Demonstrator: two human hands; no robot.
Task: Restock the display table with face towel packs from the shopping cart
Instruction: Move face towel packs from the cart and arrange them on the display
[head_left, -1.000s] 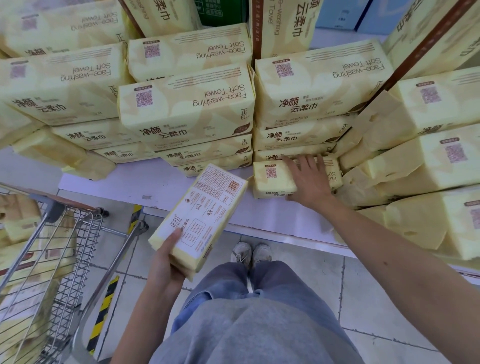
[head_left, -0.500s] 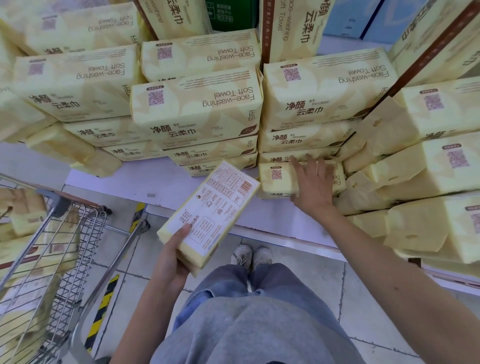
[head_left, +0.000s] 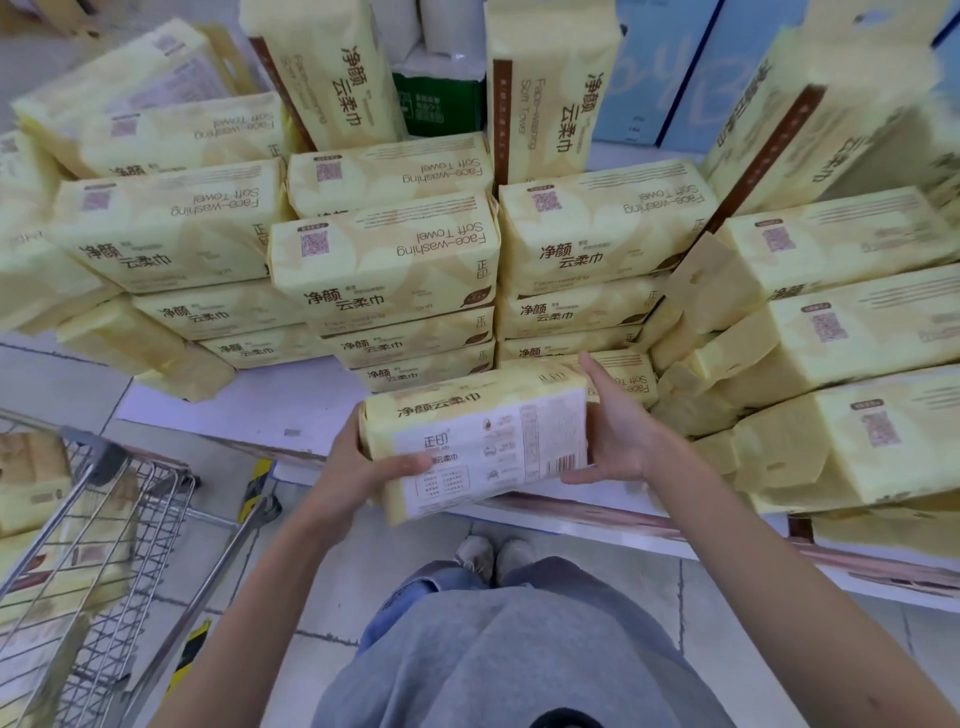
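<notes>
Left hand (head_left: 358, 467) and right hand (head_left: 618, 436) grip towel pack (head_left: 483, 431) ends.

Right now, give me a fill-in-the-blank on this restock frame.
1. The left hand and right hand hold the same ____.
2. The shopping cart stands on the person's ____ side.
3. The box between the upright packs at the back is ____.
Missing: pack; left; green.
</notes>
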